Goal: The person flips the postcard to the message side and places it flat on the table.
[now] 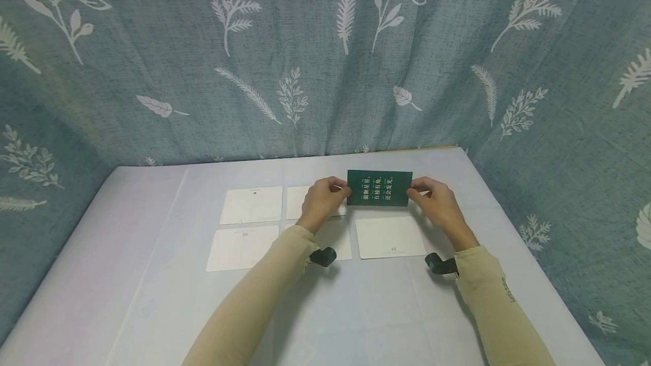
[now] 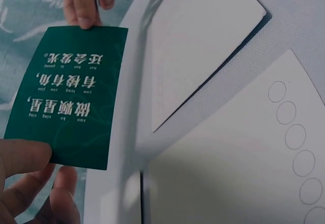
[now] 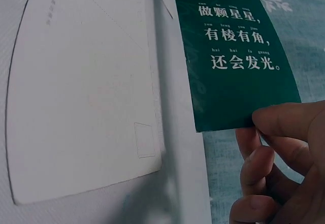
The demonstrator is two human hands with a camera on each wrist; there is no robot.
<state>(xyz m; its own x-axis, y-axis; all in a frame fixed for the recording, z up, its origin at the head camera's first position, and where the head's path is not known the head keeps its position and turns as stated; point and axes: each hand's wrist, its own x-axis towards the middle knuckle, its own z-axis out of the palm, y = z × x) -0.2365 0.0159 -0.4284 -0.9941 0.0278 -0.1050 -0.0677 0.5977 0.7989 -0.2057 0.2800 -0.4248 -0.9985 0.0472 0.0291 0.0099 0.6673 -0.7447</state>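
A dark green postcard [image 1: 380, 188] with white printed characters is held up above the table, its printed face toward the head camera. My left hand [image 1: 324, 199] pinches one short edge between thumb and fingers. At the opposite short edge, my right hand [image 1: 436, 203] pinches it the same way. The right wrist view shows the right thumb lying on the front of the green postcard [image 3: 238, 61] with fingers behind. Below it lies a white card [image 1: 390, 237], blank side up with a small mark. Another white card [image 1: 335, 236] is partly hidden by the left forearm.
Further white cards lie in rows to the left: one at the back [image 1: 251, 205], one in front of it [image 1: 243, 247], and one partly behind the left hand [image 1: 296, 202]. A patterned blue-grey curtain [image 1: 315, 61] hangs around the white-covered table [image 1: 152, 298].
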